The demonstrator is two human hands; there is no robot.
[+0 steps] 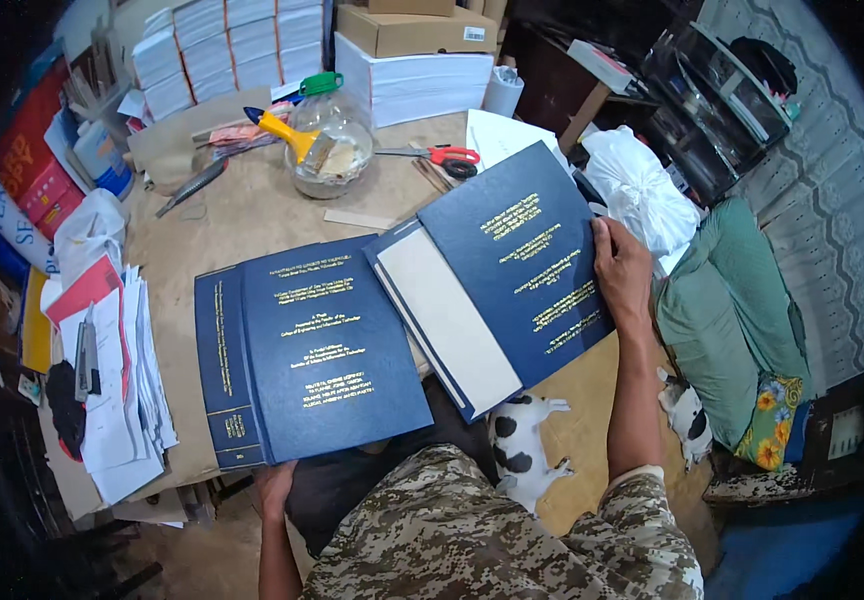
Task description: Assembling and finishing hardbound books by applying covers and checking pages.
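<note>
My right hand [619, 270] is closed on the right edge of a dark blue hardcover book [512, 270] with gold lettering. The book is tilted, and a pale strip [452, 305] shows along its left side. To its left, another dark blue hardcover cover [332, 350] with gold lettering lies face up, its lettered spine [230, 370] to the left. The raised book overlaps this cover's right side. At the lower edge of the left cover, near the spine, is my left hand [274, 487]. Its fingers are hidden beneath the cover.
Behind the books are a clear round jar [330, 150], a yellow-handled brush [292, 135], red-handled scissors [447, 155] and a utility knife [192, 187]. Paper stacks [427, 85] stand at the back. Loose papers [122, 400] lie left, a white plastic bag [637, 180] right. Black-and-white animals [527, 450] lie near my right arm.
</note>
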